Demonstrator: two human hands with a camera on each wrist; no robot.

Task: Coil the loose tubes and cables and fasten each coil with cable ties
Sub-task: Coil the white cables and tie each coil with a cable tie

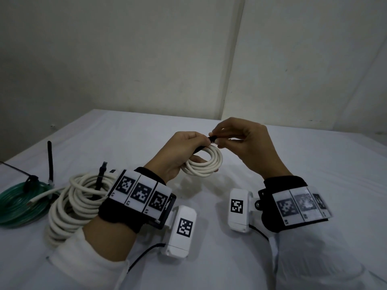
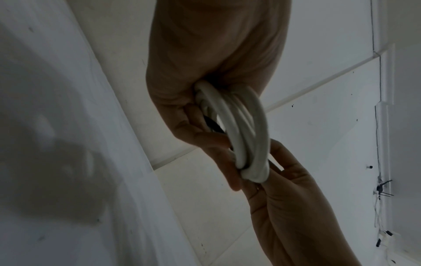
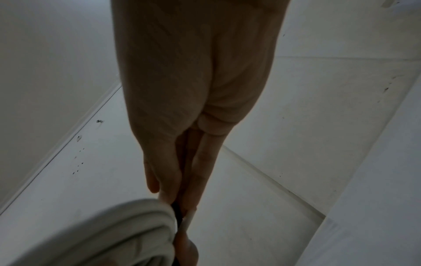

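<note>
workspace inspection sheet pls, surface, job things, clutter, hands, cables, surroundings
surface: table under a white cloth, wrinkled.
job's things: small white coil held above the table; black cable tie at its top, not seen closed.
clutter: nothing seen.
grippers: left hand grips the small white coil; right hand pinches the black cable tie.
cables: large white coil with a black tie round it, partly hidden by the left forearm; green tube coil tied, at the table's left edge.
surroundings: bare white walls meeting in a corner behind the table.
</note>
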